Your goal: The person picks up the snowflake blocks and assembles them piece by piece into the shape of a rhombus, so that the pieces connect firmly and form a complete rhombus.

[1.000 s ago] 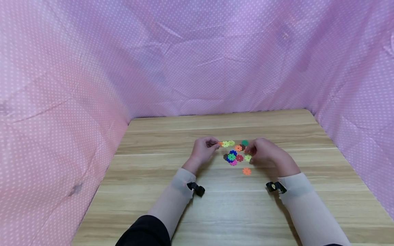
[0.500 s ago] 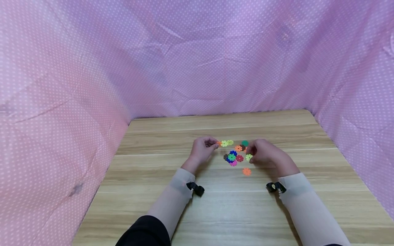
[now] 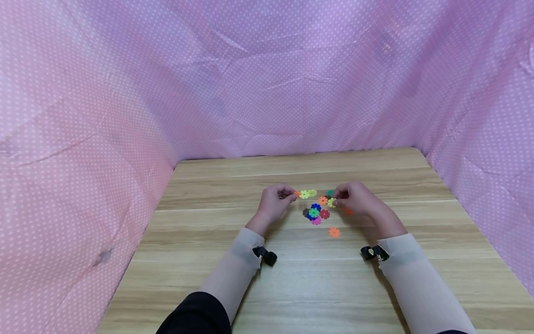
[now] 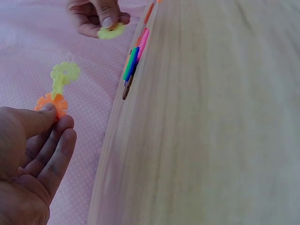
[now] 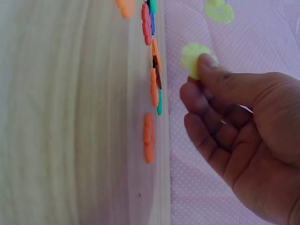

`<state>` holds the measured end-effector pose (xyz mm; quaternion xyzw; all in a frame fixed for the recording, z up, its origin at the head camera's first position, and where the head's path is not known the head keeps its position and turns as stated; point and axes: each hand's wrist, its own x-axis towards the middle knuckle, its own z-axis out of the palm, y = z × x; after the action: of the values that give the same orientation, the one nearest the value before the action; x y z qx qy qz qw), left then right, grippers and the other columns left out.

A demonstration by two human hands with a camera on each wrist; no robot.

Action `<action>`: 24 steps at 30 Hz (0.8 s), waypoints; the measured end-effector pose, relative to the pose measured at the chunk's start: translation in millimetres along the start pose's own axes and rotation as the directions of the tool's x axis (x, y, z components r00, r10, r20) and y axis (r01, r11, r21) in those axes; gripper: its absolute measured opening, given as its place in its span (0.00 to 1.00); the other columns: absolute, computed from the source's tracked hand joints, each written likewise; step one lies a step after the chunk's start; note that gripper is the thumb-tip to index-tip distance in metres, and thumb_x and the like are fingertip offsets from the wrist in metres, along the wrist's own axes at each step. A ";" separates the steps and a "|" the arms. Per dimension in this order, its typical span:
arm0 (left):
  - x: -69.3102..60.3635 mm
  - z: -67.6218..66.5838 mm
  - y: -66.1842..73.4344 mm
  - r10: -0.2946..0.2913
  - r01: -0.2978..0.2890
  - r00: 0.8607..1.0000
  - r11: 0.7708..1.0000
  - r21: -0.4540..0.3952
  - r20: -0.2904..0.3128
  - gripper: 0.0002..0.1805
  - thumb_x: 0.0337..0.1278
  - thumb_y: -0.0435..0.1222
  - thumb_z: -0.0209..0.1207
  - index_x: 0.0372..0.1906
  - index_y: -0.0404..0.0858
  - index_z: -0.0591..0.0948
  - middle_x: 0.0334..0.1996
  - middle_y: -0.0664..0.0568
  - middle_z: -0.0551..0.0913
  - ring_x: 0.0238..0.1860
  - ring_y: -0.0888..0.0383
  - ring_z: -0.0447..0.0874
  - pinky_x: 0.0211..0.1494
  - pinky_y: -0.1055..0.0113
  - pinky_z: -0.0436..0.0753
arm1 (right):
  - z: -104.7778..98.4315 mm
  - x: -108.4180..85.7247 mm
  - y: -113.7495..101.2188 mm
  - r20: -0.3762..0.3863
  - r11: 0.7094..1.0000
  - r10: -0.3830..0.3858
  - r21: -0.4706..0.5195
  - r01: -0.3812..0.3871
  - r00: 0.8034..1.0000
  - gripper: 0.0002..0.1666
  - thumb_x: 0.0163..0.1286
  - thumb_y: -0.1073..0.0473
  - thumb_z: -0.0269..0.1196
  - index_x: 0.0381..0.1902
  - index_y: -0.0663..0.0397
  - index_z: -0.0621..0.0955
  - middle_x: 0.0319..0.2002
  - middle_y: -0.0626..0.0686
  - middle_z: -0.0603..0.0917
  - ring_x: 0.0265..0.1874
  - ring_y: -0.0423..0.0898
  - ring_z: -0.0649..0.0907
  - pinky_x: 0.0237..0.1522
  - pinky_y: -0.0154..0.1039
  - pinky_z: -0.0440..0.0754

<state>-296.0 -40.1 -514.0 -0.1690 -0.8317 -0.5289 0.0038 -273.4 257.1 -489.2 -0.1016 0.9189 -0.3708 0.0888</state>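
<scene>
My left hand (image 3: pixel 275 202) pinches an orange notched disc (image 4: pixel 52 105) between thumb and fingers. Joined to that disc is a short chain of yellow snowflake-like discs (image 4: pixel 65 71), pointing toward the right. Between the thumb and fingertips of my right hand (image 3: pixel 359 199) is a single yellow notched disc (image 5: pixel 191 57), held above the table and apart from the chain. Below and between both hands lies a cluster of loose discs, among them a green one (image 3: pixel 314 212), a red one (image 3: pixel 324 214) and a pink one (image 3: pixel 316 221).
The wooden table (image 3: pixel 233 287) carries a lone orange disc (image 3: pixel 334 232) nearer me and a darker orange disc (image 3: pixel 348 211) under the right hand. A dark green disc (image 3: pixel 330 192) lies farther back. Pink dotted cloth (image 3: pixel 267 93) hangs behind and beside the table.
The right hand has picked up the yellow disc and raised it up and slightly left, uncovering the darker orange disc. The left hand with its chain has barely moved.
</scene>
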 end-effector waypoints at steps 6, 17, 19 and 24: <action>-0.4 0.6 0.6 0.003 -0.003 1.000 1.000 0.000 0.004 0.03 0.65 0.35 0.71 0.39 0.47 0.89 0.34 0.61 0.88 0.37 0.61 0.86 0.42 0.66 0.87 | 1.2 0.1 -8.6 -0.077 0.996 -0.006 0.090 0.013 0.997 0.04 0.75 0.62 0.68 0.43 0.51 0.89 0.40 0.52 0.87 0.39 0.51 0.83 0.41 0.45 0.86; -0.8 2.2 2.7 0.038 -0.038 0.999 0.999 0.006 0.009 0.02 0.65 0.35 0.71 0.38 0.46 0.89 0.35 0.62 0.88 0.37 0.61 0.86 0.40 0.67 0.87 | 4.5 1.8 -11.6 -0.095 0.966 0.008 0.256 0.017 0.995 0.12 0.77 0.54 0.67 0.48 0.56 0.87 0.40 0.60 0.88 0.40 0.59 0.87 0.40 0.49 0.88; -0.9 2.5 2.4 0.040 -0.040 0.999 0.999 0.010 0.011 0.02 0.65 0.35 0.71 0.38 0.47 0.89 0.35 0.62 0.88 0.37 0.61 0.86 0.40 0.67 0.87 | 5.0 2.1 -11.6 -0.091 0.955 0.017 0.296 0.011 0.996 0.13 0.77 0.54 0.67 0.49 0.58 0.87 0.41 0.60 0.89 0.41 0.60 0.88 0.43 0.53 0.89; -0.9 3.3 1.7 0.044 -0.044 0.999 0.999 0.012 0.014 0.03 0.64 0.35 0.72 0.38 0.47 0.89 0.35 0.61 0.88 0.37 0.61 0.86 0.41 0.67 0.87 | 6.1 3.1 -11.4 -0.079 0.928 0.035 0.371 -0.003 0.996 0.14 0.76 0.57 0.68 0.51 0.63 0.86 0.41 0.59 0.89 0.41 0.59 0.90 0.46 0.54 0.89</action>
<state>-294.1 -36.9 -514.1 -0.1909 -0.8311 -0.5222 0.0110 -273.6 244.3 -485.8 -0.0583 0.8362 -0.5407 0.0712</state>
